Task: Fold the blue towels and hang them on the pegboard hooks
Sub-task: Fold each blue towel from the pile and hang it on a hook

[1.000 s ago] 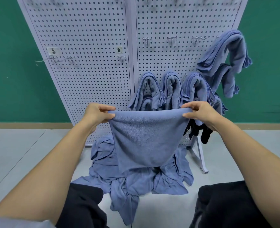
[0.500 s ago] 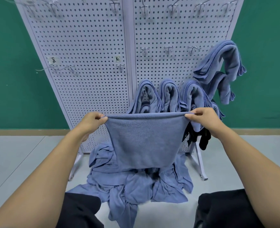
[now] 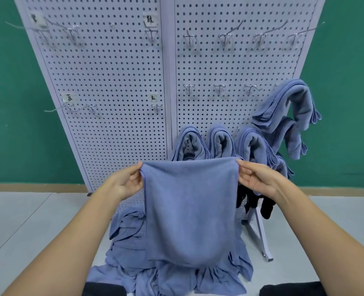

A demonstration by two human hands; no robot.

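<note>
You pinch the folded blue terry towel (image 3: 189, 210) taut, left hand (image 3: 126, 181) and right hand (image 3: 256, 180) on its top corners, fold edge level, white perforated pegboard's bare wire hooks (image 3: 219, 88) straight above.

Head-worn view, facing forward-down, close to pegboard (image 3: 117, 86)

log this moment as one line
left hand: grip on folded towel | right hand: same | pile: floor | hooks: free

Held blue terry-cloth towel (image 3: 189, 210): soft, matt, finely napped. White perforated pegboard (image 3: 117, 82): smooth, matt, apparently painted metal. Thin wire hooks (image 3: 188, 38): bare, shiny metal. Pale floor (image 3: 16, 221): smooth, matt.
</note>
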